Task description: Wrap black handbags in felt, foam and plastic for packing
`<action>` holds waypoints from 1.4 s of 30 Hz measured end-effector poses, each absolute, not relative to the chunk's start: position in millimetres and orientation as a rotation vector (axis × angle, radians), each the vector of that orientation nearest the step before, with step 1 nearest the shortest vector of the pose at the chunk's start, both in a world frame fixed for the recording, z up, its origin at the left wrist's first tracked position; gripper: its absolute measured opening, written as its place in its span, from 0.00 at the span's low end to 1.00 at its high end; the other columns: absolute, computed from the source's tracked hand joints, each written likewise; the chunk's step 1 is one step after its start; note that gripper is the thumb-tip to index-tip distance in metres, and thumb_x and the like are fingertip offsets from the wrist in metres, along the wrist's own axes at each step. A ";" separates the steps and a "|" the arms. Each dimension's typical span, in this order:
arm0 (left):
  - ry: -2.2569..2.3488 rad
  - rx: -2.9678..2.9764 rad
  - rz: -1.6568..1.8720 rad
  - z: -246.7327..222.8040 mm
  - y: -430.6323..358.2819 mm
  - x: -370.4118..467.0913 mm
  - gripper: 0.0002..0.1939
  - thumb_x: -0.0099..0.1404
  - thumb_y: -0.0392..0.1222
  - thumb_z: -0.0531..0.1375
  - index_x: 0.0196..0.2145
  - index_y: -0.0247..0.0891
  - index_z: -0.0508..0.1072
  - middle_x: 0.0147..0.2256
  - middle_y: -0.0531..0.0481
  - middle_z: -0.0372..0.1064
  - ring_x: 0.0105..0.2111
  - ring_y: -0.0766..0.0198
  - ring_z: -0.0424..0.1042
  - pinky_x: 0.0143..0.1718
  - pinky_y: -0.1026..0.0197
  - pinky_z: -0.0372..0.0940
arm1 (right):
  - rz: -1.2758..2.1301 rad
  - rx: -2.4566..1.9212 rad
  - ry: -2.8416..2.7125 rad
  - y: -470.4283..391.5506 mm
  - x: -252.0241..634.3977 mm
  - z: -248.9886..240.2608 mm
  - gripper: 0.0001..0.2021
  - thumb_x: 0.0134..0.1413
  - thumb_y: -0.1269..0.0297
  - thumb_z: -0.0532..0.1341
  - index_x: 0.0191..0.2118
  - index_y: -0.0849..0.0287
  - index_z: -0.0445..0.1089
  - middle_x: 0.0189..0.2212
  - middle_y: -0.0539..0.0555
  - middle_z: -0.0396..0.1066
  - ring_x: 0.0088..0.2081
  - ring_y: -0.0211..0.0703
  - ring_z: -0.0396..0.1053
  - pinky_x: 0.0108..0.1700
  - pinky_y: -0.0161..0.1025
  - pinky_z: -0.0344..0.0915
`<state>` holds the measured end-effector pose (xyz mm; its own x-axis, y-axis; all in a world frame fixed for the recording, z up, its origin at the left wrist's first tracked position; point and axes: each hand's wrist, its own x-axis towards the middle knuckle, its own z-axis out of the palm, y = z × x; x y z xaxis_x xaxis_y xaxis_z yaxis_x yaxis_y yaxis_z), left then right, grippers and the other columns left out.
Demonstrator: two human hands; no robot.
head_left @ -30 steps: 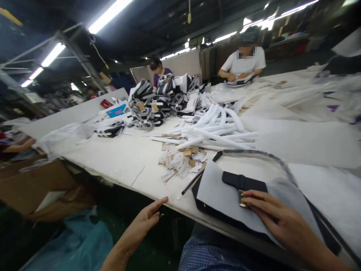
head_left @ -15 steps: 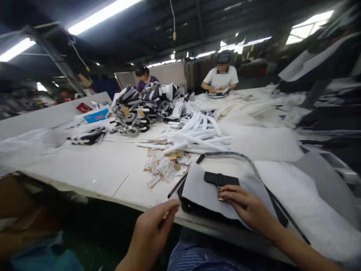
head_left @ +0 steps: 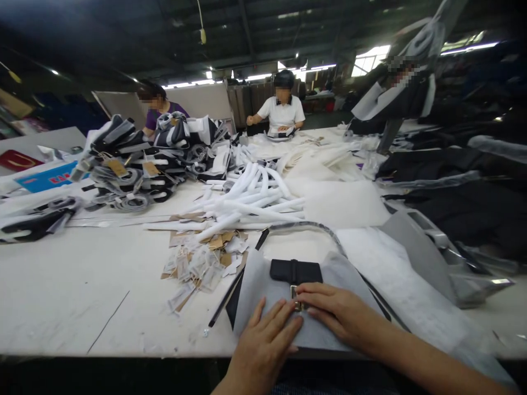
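Note:
A dark handbag (head_left: pixel 231 314) lies at the table's front edge, its front covered by white tissue-like sheet (head_left: pixel 255 280). A black strap tab (head_left: pixel 295 271) lies over the sheet, with a gold-coloured metal clasp (head_left: pixel 293 292) just below it. My right hand (head_left: pixel 343 315) has its fingers pressed together at the clasp and covers part of it. Flat on the sheet rests my left hand (head_left: pixel 265 343), fingers stretched out, their tips beside the clasp's lower end. The bag's wrapped handle (head_left: pixel 313 225) arches away behind it.
Paper tags (head_left: pixel 201 269) lie left of the bag, white foam tubes (head_left: pixel 247 192) behind them. Wrapped dark bags or straps (head_left: pixel 140 159) are heaped at the left. White sheeting (head_left: pixel 395 274) lies at the right. Two people (head_left: pixel 284 112) work across the table.
My left hand has come from the table edge onto the sheet, and its fingers have spread out. My right hand stays at the clasp. The head view has turned right.

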<state>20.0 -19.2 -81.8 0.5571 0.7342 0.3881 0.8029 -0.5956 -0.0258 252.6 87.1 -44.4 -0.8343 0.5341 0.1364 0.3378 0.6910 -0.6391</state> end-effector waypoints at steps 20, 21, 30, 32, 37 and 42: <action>-1.273 -2.451 -0.382 -102.6 -14.4 21.6 0.28 0.71 0.49 0.56 0.66 0.44 0.59 0.61 0.35 0.64 0.61 0.45 0.64 0.54 0.40 0.68 | 0.335 -0.747 -3.063 114.1 234.3 -18.4 0.29 0.61 0.79 0.54 0.66 0.55 0.59 0.52 0.62 0.70 0.45 0.50 0.74 0.44 0.45 0.73; -1.281 -2.446 -0.372 -102.2 -14.7 22.2 0.28 0.70 0.47 0.57 0.66 0.44 0.59 0.61 0.35 0.63 0.61 0.45 0.64 0.54 0.40 0.68 | 0.194 -0.712 -3.093 116.7 229.2 -17.2 0.26 0.62 0.78 0.54 0.64 0.56 0.61 0.48 0.62 0.72 0.41 0.51 0.74 0.40 0.45 0.74; -1.302 -2.423 -0.446 -98.4 -14.8 24.0 0.24 0.72 0.46 0.55 0.64 0.45 0.62 0.61 0.37 0.64 0.61 0.46 0.65 0.52 0.40 0.70 | 0.227 -0.370 -2.819 109.7 235.3 -15.8 0.16 0.70 0.69 0.51 0.55 0.63 0.71 0.48 0.62 0.75 0.48 0.48 0.73 0.50 0.44 0.73; -1.293 -2.416 -0.461 -100.3 -14.6 23.5 0.24 0.72 0.45 0.54 0.64 0.45 0.62 0.61 0.37 0.65 0.60 0.47 0.66 0.52 0.41 0.71 | 0.330 -0.403 -2.826 102.6 240.7 -23.1 0.15 0.70 0.68 0.52 0.55 0.61 0.72 0.48 0.61 0.76 0.49 0.48 0.74 0.51 0.44 0.73; -1.271 -2.418 -0.497 -103.5 -13.5 21.9 0.22 0.73 0.46 0.53 0.63 0.46 0.65 0.60 0.38 0.66 0.59 0.46 0.68 0.52 0.41 0.71 | 0.650 -0.486 -2.801 95.4 242.2 -33.4 0.16 0.70 0.69 0.52 0.55 0.62 0.73 0.50 0.61 0.76 0.51 0.46 0.74 0.55 0.40 0.71; -1.266 -2.389 -0.513 -101.3 -14.3 22.4 0.22 0.72 0.40 0.52 0.61 0.46 0.66 0.59 0.40 0.68 0.58 0.48 0.69 0.51 0.42 0.70 | 0.839 -0.489 -2.700 97.1 239.9 -36.6 0.15 0.70 0.69 0.52 0.52 0.62 0.75 0.50 0.61 0.76 0.51 0.45 0.73 0.55 0.39 0.69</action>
